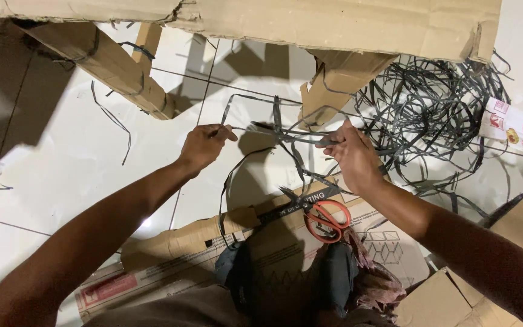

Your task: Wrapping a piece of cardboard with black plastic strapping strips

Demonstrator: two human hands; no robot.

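Hands, left hand [204,147] and right hand [353,155], pinch one black strip [273,134] taut (seemingly plastic).

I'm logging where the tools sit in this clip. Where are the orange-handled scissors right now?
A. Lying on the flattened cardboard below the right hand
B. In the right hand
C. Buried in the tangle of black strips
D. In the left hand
A: the scissors lie on the flattened cardboard just below the right hand, while both it and the left hand hold a thin black strip.
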